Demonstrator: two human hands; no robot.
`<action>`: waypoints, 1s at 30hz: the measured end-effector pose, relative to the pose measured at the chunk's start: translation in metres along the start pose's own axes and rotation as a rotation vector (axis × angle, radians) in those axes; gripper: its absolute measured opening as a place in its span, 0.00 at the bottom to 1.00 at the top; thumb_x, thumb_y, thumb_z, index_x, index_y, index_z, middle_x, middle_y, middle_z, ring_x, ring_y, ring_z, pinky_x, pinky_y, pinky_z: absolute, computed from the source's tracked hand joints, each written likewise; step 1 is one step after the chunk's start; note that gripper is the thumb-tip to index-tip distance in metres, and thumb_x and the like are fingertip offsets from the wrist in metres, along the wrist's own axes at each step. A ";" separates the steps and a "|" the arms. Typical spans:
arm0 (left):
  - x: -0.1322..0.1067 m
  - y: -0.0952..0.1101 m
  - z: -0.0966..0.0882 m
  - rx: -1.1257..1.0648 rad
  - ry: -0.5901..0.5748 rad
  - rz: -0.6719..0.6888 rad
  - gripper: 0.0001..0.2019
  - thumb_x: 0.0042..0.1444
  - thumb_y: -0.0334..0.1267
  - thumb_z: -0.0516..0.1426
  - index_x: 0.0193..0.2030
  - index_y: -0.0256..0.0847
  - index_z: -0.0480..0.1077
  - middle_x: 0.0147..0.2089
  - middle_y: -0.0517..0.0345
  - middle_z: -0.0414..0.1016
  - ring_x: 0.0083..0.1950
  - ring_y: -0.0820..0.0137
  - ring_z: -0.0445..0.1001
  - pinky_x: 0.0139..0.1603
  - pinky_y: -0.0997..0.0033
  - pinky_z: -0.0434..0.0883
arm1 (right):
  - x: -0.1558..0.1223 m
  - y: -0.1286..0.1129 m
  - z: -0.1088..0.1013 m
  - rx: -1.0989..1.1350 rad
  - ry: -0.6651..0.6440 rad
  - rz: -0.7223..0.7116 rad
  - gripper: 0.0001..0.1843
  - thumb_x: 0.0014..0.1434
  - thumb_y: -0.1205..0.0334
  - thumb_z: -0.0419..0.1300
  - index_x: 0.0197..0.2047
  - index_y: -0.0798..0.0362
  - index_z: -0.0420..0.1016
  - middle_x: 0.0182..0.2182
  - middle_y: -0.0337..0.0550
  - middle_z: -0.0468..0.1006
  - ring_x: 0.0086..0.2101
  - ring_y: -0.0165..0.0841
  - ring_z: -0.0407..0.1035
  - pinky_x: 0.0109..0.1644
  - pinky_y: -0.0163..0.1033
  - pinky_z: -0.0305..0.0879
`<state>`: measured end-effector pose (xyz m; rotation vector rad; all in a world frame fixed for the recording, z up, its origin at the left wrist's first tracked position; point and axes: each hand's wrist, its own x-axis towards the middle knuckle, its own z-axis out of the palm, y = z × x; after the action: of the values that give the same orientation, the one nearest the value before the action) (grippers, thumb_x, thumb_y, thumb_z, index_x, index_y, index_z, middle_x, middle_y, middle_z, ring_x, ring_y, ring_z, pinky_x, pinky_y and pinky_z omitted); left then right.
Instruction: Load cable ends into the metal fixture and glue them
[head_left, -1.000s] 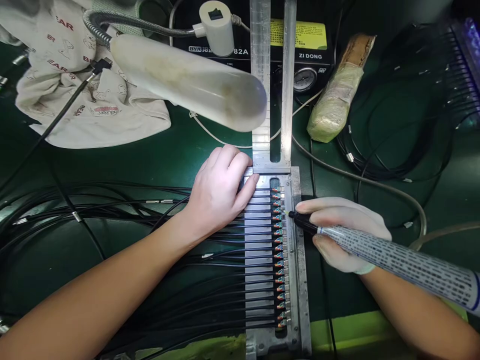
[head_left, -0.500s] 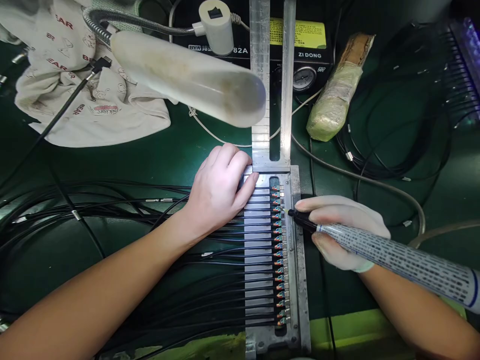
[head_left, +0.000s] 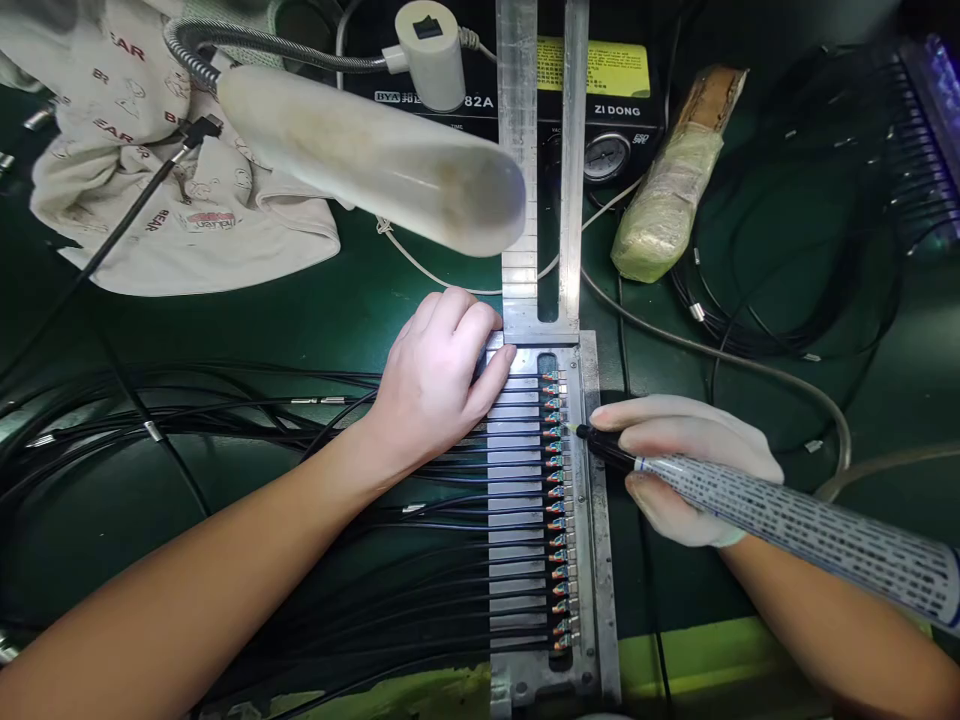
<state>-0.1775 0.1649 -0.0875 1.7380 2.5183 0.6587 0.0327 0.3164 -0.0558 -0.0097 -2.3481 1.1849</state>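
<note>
A long metal fixture (head_left: pixel 589 560) lies lengthwise in front of me. Black cables (head_left: pixel 517 435) run into it from the left, side by side, their stripped coloured wires meeting a column of small metal connectors (head_left: pixel 559 492). My left hand (head_left: pixel 442 365) is curled at the fixture's upper left edge, thumb resting on the metal, fingertips partly hidden. In a whitish glove, my right hand (head_left: pixel 690 465) pinches a pen-shaped tool (head_left: pixel 787 520) with a black nose and a white barrel covered in dark print. Its tip points left at the upper connectors; whether it touches them I cannot tell.
A white lamp head (head_left: pixel 375 160) on a flexible neck hangs over the back. Behind the slotted metal rails (head_left: pixel 519 180) stands a black machine (head_left: pixel 615 120) with a gauge. A wrapped block (head_left: pixel 667 200), a printed cloth (head_left: pixel 247 240) and coiled cables (head_left: pixel 750 330) lie around.
The pen-shaped tool's tip has shifted very slightly toward me along the connectors. My left hand holds its place on the fixture.
</note>
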 end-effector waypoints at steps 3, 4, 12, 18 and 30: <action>0.000 0.000 0.000 -0.002 -0.001 0.001 0.11 0.68 0.42 0.50 0.45 0.35 0.68 0.43 0.48 0.69 0.46 0.61 0.67 0.48 0.61 0.67 | -0.001 0.001 -0.001 0.006 0.007 0.005 0.12 0.51 0.71 0.69 0.40 0.60 0.76 0.44 0.52 0.80 0.41 0.38 0.78 0.44 0.42 0.79; -0.001 0.000 0.000 -0.002 -0.003 0.000 0.12 0.68 0.42 0.50 0.45 0.35 0.68 0.43 0.48 0.69 0.46 0.61 0.67 0.48 0.61 0.67 | -0.001 0.001 -0.001 0.008 0.009 0.002 0.13 0.51 0.71 0.69 0.41 0.60 0.76 0.44 0.52 0.80 0.41 0.39 0.78 0.44 0.42 0.79; 0.000 0.000 0.000 -0.004 -0.010 -0.006 0.11 0.68 0.42 0.50 0.45 0.36 0.68 0.44 0.48 0.69 0.46 0.61 0.67 0.49 0.61 0.67 | -0.001 0.003 -0.001 0.010 0.001 0.007 0.15 0.51 0.70 0.69 0.43 0.58 0.76 0.45 0.50 0.80 0.41 0.39 0.78 0.45 0.42 0.79; -0.001 0.001 -0.001 -0.016 -0.011 -0.015 0.10 0.67 0.41 0.50 0.45 0.37 0.68 0.44 0.47 0.69 0.46 0.61 0.67 0.49 0.60 0.67 | -0.001 -0.003 0.002 -0.007 0.061 -0.018 0.14 0.53 0.67 0.69 0.43 0.56 0.76 0.44 0.51 0.80 0.41 0.40 0.78 0.42 0.43 0.80; -0.003 0.001 -0.001 -0.022 0.001 -0.014 0.11 0.67 0.42 0.50 0.44 0.37 0.67 0.44 0.47 0.68 0.47 0.60 0.67 0.49 0.61 0.67 | -0.013 -0.031 0.006 0.044 0.248 0.013 0.13 0.55 0.66 0.68 0.45 0.54 0.77 0.43 0.51 0.80 0.40 0.43 0.78 0.40 0.48 0.80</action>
<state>-0.1756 0.1625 -0.0872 1.7119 2.5117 0.6834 0.0479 0.2894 -0.0409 -0.1483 -2.1087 1.1700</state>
